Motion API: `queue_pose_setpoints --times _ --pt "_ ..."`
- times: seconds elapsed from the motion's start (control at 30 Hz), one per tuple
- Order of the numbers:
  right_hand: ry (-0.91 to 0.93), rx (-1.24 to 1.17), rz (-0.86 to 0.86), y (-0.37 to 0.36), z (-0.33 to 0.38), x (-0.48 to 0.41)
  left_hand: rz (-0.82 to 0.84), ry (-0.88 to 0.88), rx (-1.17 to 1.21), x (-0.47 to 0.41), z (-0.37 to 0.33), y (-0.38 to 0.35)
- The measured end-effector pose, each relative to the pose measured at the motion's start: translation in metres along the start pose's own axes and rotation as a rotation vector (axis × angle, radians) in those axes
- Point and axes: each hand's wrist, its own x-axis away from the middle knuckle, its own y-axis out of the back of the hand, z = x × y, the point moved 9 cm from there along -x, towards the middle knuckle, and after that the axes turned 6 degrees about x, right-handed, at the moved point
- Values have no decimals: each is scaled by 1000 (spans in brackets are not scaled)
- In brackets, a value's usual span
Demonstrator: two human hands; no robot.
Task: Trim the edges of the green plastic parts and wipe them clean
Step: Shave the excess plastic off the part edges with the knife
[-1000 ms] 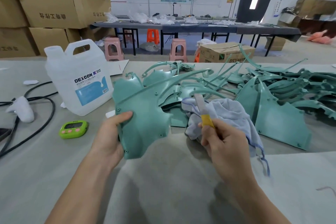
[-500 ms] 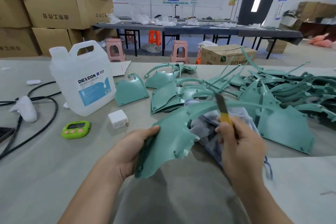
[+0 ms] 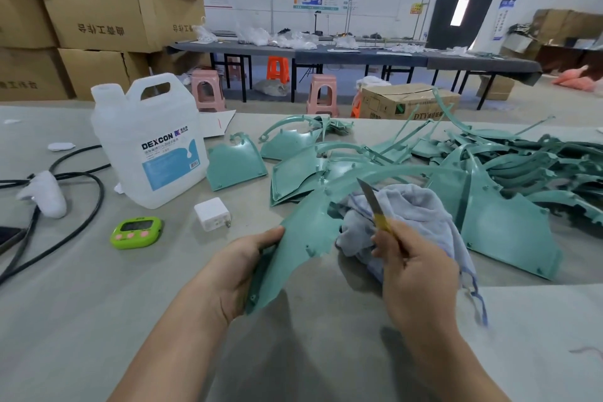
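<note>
My left hand (image 3: 243, 266) grips the lower end of a curved green plastic part (image 3: 305, 228), held tilted above the table with its long arm sweeping up to the right. In my right hand (image 3: 412, 266) is a yellow-handled utility knife (image 3: 375, 209); its blade points up and lies close to the part's inner edge. A crumpled pale blue cloth (image 3: 414, 206) lies just behind the knife, a trailing end hanging under my right hand. A heap of green parts (image 3: 509, 173) covers the table's right side, and a few flat ones (image 3: 233, 161) lie in the middle.
A white DEXCON jug (image 3: 153, 147) stands left of centre. Near it lie a white charger (image 3: 212, 214), a green timer (image 3: 137, 232), black cables (image 3: 78, 202) and a white controller (image 3: 45, 189). Cardboard boxes (image 3: 98, 16) are stacked at the back left. Stools and tables stand behind.
My left hand tipped the green part from upright to a low slant and brought it toward me. My right hand raised the knife so the blade now stands by the part's edge.
</note>
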Motion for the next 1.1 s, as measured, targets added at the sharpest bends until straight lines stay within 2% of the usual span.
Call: queue_pose_setpoints --times 0.1,0.2,0.47,0.57,0.8,0.93,1.1 --pt "-10 -46 87 -13 4 7 38 22 -21 4 7 -10" --pt "28 -77 105 -15 6 8 54 63 -71 7 13 -16" --pt "183 82 -143 17 13 -1 232 224 -132 16 27 -27" --pt "171 72 -149 21 10 -3 273 252 -108 18 28 -28" --pt "299 76 -94 20 26 -1 261 218 -100 13 25 -23" --pt "235 81 -101 19 19 -4 269 240 -91 8 28 -21" --pt "-13 11 -218 38 -9 -13 263 218 -65 6 21 -12"
